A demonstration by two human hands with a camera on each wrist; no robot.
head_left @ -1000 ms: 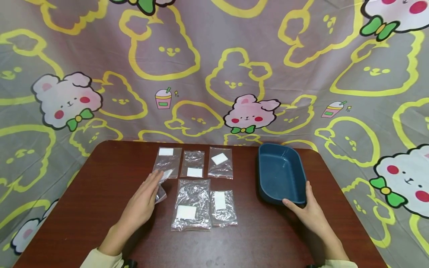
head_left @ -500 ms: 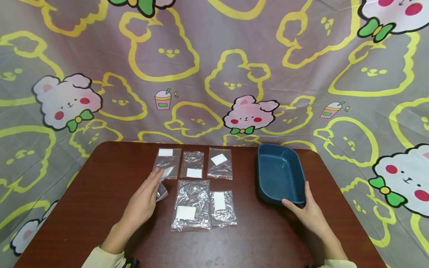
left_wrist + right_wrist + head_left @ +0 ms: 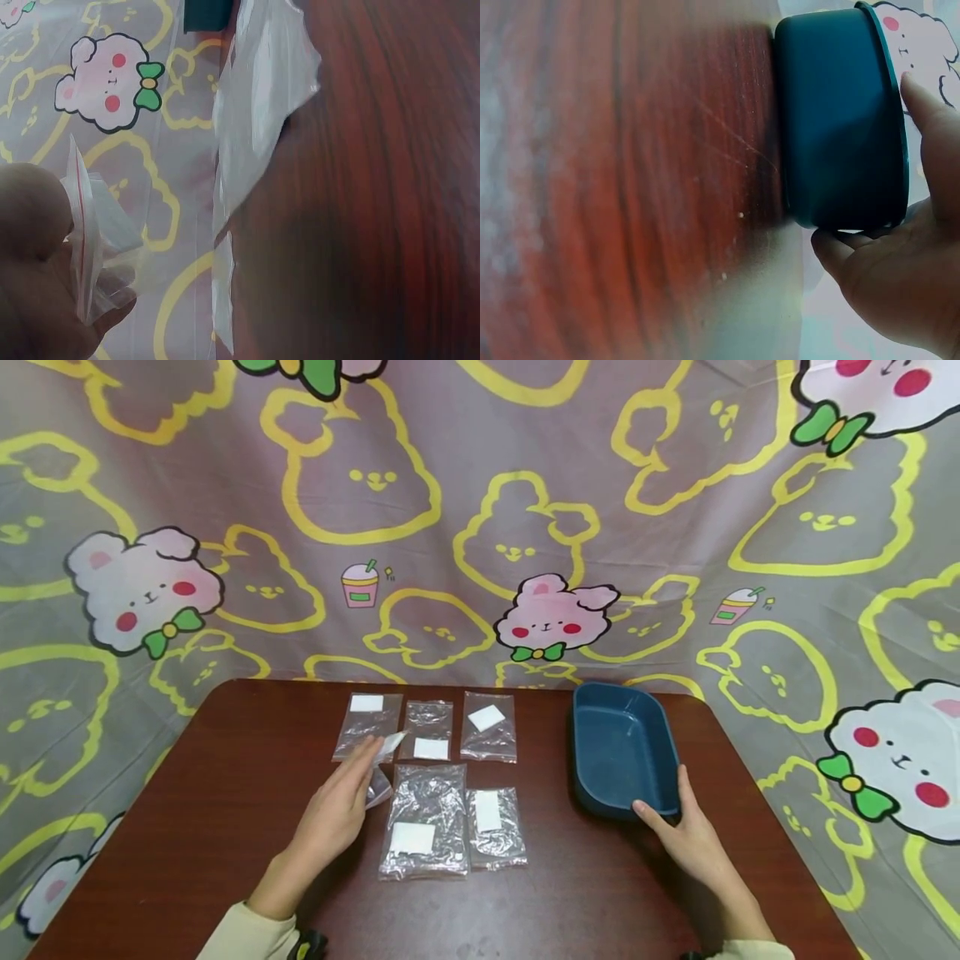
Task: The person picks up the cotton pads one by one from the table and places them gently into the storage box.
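Note:
My left hand pinches a clear zip-lock bag with a white label, held above the table left of the other bags. In the left wrist view, the bag shows a red seal line between thumb and fingers, partly hidden by the thumb. Several clear plastic bags with white labels lie flat in two rows, including a large one and a smaller one. At the right, a dark blue plastic bin stands on the table. My right hand holds its near right corner, thumb and fingers on different sides.
The brown wooden table has a far edge against a grey patterned curtain, which also runs along both sides. Three labelled bags form the back row, among them one left of the bin.
My left hand has moved slightly to the right with the zip-lock bag, nearer the large flat bag. My right hand and the bin keep their places; the head view has shifted a little.

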